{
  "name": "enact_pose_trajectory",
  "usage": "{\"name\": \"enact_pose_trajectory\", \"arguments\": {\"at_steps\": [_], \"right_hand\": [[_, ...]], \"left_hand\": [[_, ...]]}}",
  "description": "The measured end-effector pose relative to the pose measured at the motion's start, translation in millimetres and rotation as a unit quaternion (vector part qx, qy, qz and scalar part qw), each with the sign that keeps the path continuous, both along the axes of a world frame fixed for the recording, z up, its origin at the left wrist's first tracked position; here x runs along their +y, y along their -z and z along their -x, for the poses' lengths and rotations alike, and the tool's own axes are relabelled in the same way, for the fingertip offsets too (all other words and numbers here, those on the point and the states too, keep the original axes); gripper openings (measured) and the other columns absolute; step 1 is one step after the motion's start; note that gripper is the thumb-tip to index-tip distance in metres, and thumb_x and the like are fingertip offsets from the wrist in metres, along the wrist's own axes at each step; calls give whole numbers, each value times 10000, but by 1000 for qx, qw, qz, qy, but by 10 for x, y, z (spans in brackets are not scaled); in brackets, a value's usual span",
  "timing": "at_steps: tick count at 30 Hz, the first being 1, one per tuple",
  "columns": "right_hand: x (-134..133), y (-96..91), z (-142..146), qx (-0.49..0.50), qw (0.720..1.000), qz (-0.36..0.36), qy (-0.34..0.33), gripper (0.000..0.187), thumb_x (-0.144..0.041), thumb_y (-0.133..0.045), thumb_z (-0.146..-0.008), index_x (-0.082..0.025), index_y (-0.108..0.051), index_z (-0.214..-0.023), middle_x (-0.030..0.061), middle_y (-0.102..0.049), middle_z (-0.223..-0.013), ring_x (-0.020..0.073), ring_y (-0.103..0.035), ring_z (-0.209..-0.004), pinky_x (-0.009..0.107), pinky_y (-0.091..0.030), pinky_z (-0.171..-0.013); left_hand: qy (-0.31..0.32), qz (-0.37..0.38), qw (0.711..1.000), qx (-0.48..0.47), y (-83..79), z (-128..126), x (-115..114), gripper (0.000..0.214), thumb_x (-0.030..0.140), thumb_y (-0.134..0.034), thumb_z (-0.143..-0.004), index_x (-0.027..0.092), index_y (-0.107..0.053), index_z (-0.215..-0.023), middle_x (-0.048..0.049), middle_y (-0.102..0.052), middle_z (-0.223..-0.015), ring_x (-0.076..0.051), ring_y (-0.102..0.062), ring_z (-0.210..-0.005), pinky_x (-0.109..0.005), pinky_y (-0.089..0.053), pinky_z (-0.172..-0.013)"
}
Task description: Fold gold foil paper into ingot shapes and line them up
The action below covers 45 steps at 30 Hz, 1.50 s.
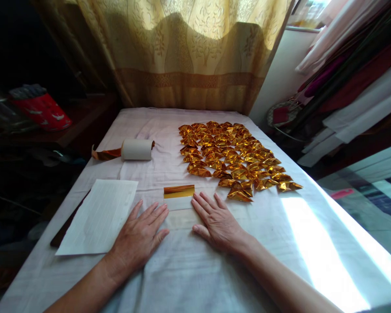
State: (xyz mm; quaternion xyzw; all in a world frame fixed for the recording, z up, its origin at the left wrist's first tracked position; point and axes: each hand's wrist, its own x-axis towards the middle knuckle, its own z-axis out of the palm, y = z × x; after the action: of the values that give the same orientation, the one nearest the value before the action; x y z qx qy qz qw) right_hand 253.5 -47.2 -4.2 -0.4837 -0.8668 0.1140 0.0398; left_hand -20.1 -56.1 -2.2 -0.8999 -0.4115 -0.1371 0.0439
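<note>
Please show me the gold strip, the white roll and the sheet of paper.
gold strip (179, 191): head view, middle of its shiny face.
white roll (137, 149): head view, its curved side.
sheet of paper (99, 215): head view, its centre.

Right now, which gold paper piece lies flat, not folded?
The gold-edged sheet between the left hand and right hand; the folded gold pieces lie spread beyond it.
</note>
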Motion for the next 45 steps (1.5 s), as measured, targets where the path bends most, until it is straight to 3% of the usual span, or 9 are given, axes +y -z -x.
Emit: {"name": "enact_pose_trajectory", "arguments": {"at_steps": [4,8,11,15,21,26,33,41,45], "right_hand": [[38,-79,24,4,1000,-5,10,621,-528,-457,-988,-188,-401,-1505,103,-342,-1580,296,-285,-1470,549,-172,-1199],[169,-249,81,31,999,-22,18,353,-376,-540,-978,-229,-623,-1288,87,-570,-1421,269,-498,-1314,487,-345,-1092],[265,-285,126,63,996,-29,52,172,-294,-623,-927,-223,-707,-1060,74,-673,-1259,253,-604,-1141,432,-422,-979],[303,-150,132,131,986,-49,92,252,-247,-687,-862,-202,-665,-1109,99,-684,-1199,260,-610,-1093,401,-451,-908],[286,-34,79,176,978,-69,91,477,-244,-701,-824,-195,-576,-1282,132,-649,-1259,285,-584,-1145,453,-446,-957],[289,-31,25,213,972,-64,76,415,-219,-704,-803,-210,-605,-1206,108,-657,-1221,266,-592,-1122,439,-459,-938],[285,47,-13,236,964,-107,57,332,-184,-691,-805,-227,-656,-1132,89,-672,-1163,248,-615,-1058,411,-479,-890],[286,31,8,220,964,-146,37,267,-194,-636,-875,-225,-658,-1139,98,-679,-1127,245,-618,-1019,402,-490,-852],[284,16,16,225,961,-159,31,197,-225,-570,-937,-228,-664,-1110,96,-692,-1114,236,-627,-1016,391,-494,-847]], "left_hand": [[-31,9,999,-34,-134,-56,110,358,378,-410,-1008,227,-709,-1134,-60,-731,-1187,-296,-613,-1162,-569,-261,-1114],[-35,47,997,-56,-245,-208,360,199,334,-570,-929,217,-694,-827,-51,-742,-919,-237,-642,-914,-472,-411,-990],[-87,72,991,-79,-215,-256,480,168,354,-668,-854,208,-657,-937,-62,-704,-1005,-249,-619,-954,-410,-469,-879],[-111,80,985,-102,-94,-229,491,324,343,-748,-784,218,-633,-1060,-67,-669,-1123,-286,-589,-1062,-432,-464,-915],[-86,65,983,-149,-12,-183,477,288,285,-781,-740,217,-602,-956,-66,-686,-1141,-289,-603,-1072,-453,-456,-922],[-43,34,984,-168,-23,-174,455,177,233,-712,-797,226,-561,-887,-52,-712,-1127,-289,-597,-1149,-547,-311,-1079],[13,23,988,-155,-40,-154,427,68,203,-614,-887,225,-565,-846,-34,-744,-1105,-280,-610,-1188,-583,-219,-1138],[35,3,982,-186,2,-151,438,27,215,-557,-948,217,-577,-966,-32,-763,-1052,-211,-688,-1062,-534,-223,-1190],[34,-11,979,-199,1,-145,444,136,207,-575,-941,225,-576,-1076,-25,-764,-1045,-199,-710,-1013,-532,-274,-1182]]}}
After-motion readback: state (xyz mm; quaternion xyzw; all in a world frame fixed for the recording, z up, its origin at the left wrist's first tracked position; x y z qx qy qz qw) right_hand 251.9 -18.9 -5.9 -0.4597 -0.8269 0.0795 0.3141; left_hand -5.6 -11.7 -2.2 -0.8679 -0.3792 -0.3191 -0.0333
